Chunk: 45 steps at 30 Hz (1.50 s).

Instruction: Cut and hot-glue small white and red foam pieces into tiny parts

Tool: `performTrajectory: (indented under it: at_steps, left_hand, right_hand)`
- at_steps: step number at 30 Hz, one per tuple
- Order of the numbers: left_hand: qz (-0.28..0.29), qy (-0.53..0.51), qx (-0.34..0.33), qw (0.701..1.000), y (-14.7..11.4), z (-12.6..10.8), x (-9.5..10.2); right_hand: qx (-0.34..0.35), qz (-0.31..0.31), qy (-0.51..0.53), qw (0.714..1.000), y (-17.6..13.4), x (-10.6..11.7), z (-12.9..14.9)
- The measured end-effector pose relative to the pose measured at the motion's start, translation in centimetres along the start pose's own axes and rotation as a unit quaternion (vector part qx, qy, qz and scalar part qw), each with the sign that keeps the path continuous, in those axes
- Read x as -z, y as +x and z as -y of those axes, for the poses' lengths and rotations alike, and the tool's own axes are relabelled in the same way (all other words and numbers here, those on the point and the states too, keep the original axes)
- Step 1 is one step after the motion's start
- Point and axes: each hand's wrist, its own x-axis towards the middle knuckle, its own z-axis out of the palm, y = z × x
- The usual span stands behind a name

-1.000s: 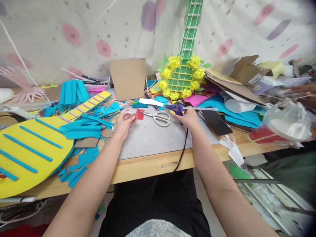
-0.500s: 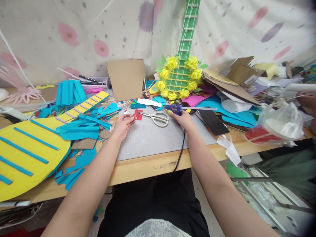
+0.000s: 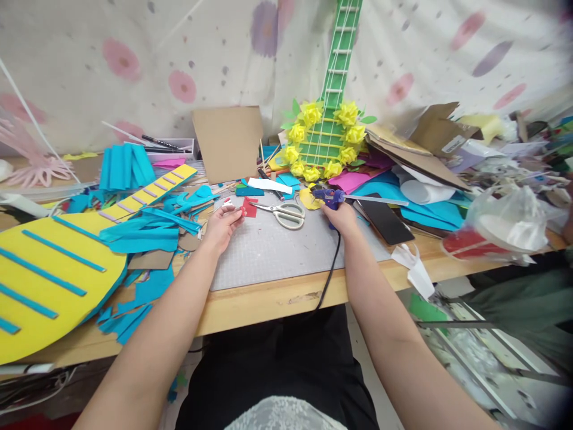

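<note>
My left hand (image 3: 224, 227) is closed in a pinch on a small red piece (image 3: 243, 211), paper by its look. Just beyond its fingertips a flat red paper scrap (image 3: 251, 207) lies on the grey cutting mat (image 3: 268, 257). My right hand (image 3: 340, 217) is wrapped round a blue hot glue gun (image 3: 329, 196), whose nozzle points left; a clear glue stick (image 3: 378, 200) sticks out of its back. The gun's black cord (image 3: 330, 269) hangs over the table edge. Between the hands rest scissors (image 3: 290, 216) with pale handles. Near the nozzle lies a yellow piece (image 3: 308, 199).
A yellow guitar-shaped cutout (image 3: 62, 263) and blue paper scraps (image 3: 147, 230) cover the left. Behind stand a cardboard sheet (image 3: 228, 143) and a green guitar shape (image 3: 329, 137) with yellow flowers. At right are a phone (image 3: 385, 221) and a plastic-covered red container (image 3: 474, 242).
My right hand has drawn the glue gun a little to the right, uncovering the yellow piece by the nozzle. My left hand stays nearly still, holding the red piece.
</note>
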Motion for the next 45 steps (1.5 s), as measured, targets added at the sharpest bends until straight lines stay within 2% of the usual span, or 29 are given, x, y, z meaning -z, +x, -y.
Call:
performTrajectory:
  at_steps: [5,8,10,11,13,16,19,23,26,29,32,34,38,41,45]
  left_hand:
    - [-0.002,0.001,0.000,1.000,0.0,0.0,0.1]
    - [0.000,0.005,0.000,1.000,0.1,0.1,0.1]
    - [0.002,0.002,0.005,1.000,0.1,0.1,0.2]
    - [0.002,0.000,0.009,1.000,0.2,0.1,0.2]
    - [0.000,-0.004,0.020,1.000,0.2,0.0,0.3]
    - [0.012,-0.006,0.046,0.999,0.1,-0.2,0.4]
    - [0.051,-0.019,0.082,0.995,-0.3,-0.7,0.4]
    - [0.080,-0.051,0.138,0.986,-0.9,-1.1,0.2]
    - [0.104,-0.066,0.156,0.980,-1.0,-1.1,0.1]
    - [0.111,-0.072,0.146,0.980,-0.7,-0.9,0.3]
    - [0.105,-0.072,0.139,0.982,-0.5,-0.8,0.4]
    - [0.094,-0.067,0.134,0.984,-0.4,-0.7,0.4]
    - [0.079,-0.020,0.107,0.991,-0.7,-0.4,0.1]
    - [0.068,0.046,0.034,0.996,-1.0,0.0,-0.5]
    - [0.024,0.063,-0.031,0.997,-0.9,0.7,-1.1]
  right_hand:
    - [0.019,0.001,0.000,1.000,-0.4,0.3,-0.1]
    - [0.031,-0.022,-0.023,0.999,-0.8,1.5,-0.4]
    - [0.018,-0.015,-0.069,0.997,-1.2,2.8,-0.4]
    - [0.012,0.008,-0.089,0.996,-1.5,3.5,-0.3]
    - [0.025,0.094,-0.101,0.990,-2.2,4.5,0.4]
    - [0.130,0.177,-0.025,0.975,-3.7,4.4,2.7]
    - [0.219,0.228,0.152,0.936,-5.0,2.1,6.4]
    - [0.182,0.308,0.365,0.859,-6.0,-1.8,10.9]
    - [0.171,0.376,0.414,0.811,-6.5,-3.6,12.8]
    - [0.156,0.415,0.443,0.779,-7.0,-4.5,13.3]
    - [0.133,0.421,0.480,0.758,-7.1,-5.3,13.0]
    - [0.128,0.412,0.493,0.755,-6.9,-5.8,12.6]
    - [0.103,0.343,0.518,0.777,-6.4,-6.7,12.0]
    - [0.078,0.288,0.531,0.793,-6.3,-7.3,11.9]
    - [0.074,0.284,0.518,0.804,-6.8,-7.7,12.2]
